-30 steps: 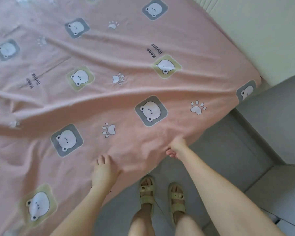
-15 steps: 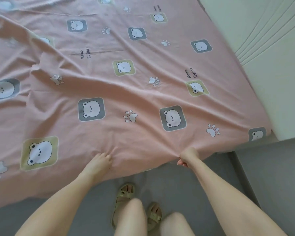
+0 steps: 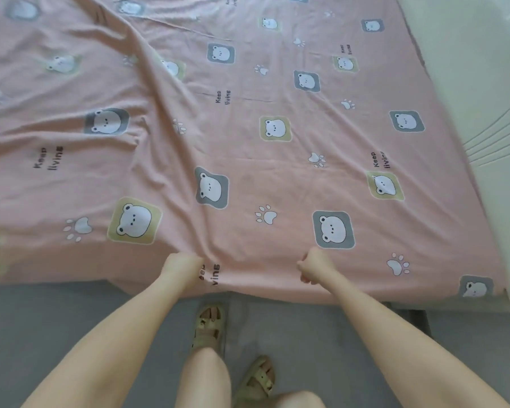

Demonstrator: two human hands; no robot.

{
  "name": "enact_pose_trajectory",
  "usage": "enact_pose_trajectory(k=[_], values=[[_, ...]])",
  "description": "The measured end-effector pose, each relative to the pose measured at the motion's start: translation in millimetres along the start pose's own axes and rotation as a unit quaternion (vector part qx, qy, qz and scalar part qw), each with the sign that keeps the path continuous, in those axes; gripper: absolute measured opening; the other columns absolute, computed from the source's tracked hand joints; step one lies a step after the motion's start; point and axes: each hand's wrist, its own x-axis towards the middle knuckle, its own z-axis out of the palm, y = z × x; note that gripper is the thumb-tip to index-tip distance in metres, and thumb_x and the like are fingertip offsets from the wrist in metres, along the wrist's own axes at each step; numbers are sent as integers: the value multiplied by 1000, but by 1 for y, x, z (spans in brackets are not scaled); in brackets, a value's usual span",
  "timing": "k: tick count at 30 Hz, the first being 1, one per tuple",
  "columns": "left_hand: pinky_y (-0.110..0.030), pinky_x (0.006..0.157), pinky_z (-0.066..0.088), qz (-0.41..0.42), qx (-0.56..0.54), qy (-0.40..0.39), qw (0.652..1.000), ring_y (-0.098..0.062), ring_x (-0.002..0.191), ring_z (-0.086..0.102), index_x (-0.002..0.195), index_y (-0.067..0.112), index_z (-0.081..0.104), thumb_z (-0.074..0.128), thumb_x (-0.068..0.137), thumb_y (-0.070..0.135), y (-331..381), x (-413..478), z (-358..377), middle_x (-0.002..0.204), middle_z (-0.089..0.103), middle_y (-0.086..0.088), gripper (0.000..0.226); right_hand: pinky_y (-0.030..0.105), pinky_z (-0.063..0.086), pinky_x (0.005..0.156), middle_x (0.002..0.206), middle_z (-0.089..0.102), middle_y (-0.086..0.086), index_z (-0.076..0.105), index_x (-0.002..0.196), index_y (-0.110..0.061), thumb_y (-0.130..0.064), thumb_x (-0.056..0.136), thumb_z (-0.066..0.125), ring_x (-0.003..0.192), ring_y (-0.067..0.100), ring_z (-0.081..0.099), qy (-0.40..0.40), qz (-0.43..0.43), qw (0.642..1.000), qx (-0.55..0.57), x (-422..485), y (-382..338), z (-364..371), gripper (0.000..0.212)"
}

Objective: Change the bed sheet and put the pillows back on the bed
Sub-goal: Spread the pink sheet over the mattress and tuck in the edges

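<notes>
Pink woven cloth, matte and soft-draping: the bed sheet (image 3: 248, 160) lies spread across the bed and fills most of the head view, its near hem hanging over the bed's edge toward the floor (image 3: 42, 334). It is printed with rounded-square patches in grey and olive, each holding a white bear face, along with white paw marks and the dark words "Keep living". Long diagonal creases run from the upper left toward the near edge, and one raised fold crosses the left half.

The left hand (image 3: 181, 265) is curled into a fist on the cloth just inside the near hem, with fine gathers fanning out from its grip. The right hand (image 3: 314, 266), near it and level with it, is likewise closed tight, bunching a pinch of sheet below a grey bear patch.

At right, a pale smooth surface (image 3: 483, 128) with shallow parallel grooves borders the sheet. On the grey, even floor stand two olive strapped sandals (image 3: 209, 328).
</notes>
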Motion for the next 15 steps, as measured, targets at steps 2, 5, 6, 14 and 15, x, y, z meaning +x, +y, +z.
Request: enact_pose_trajectory(k=[2, 5, 6, 14, 15], values=[[-30, 78, 44, -85, -102, 51, 990, -25, 104, 56, 107, 13, 57, 46, 91, 15, -32, -14, 8, 113, 59, -5, 20, 32, 52, 65, 73, 69, 14, 50, 67, -11, -7, 80, 44, 60, 25, 57, 8, -67, 998, 17, -4, -46, -7, 15], [-33, 77, 45, -225, -255, 103, 935, -30, 105, 56, 109, 6, 58, 40, 99, 28, -84, -36, 21, 113, 60, -11, 30, 32, 46, 74, 72, 58, 10, 58, 80, -5, -23, 89, 49, 77, 27, 53, 25, -157, 987, -8, -20, -116, -6, 23], [-33, 76, 44, -271, -310, 117, 904, -32, 105, 57, 108, 3, 58, 40, 99, 29, -104, -43, 27, 112, 61, -14, 33, 32, 43, 75, 78, 61, 10, 63, 90, -3, -30, 91, 51, 84, 29, 54, 35, -183, 982, -38, -25, -139, 0, 29], [-40, 77, 46, -477, -561, 155, 659, -41, 102, 58, 109, -12, 55, 33, 101, 37, -292, -56, 92, 108, 61, -27, 54, 32, 35, 72, 122, 52, 5, 40, 133, -14, -50, 88, 50, 107, 28, 51, 91, -342, 899, -259, -46, -315, 129, 58], [-40, 78, 49, -487, -585, 157, 629, -41, 99, 60, 110, -11, 54, 32, 101, 38, -314, -53, 101, 108, 61, -26, 55, 33, 36, 73, 124, 52, 6, 37, 136, -14, -47, 88, 51, 108, 28, 51, 113, -350, 887, -278, -46, -336, 146, 60]])
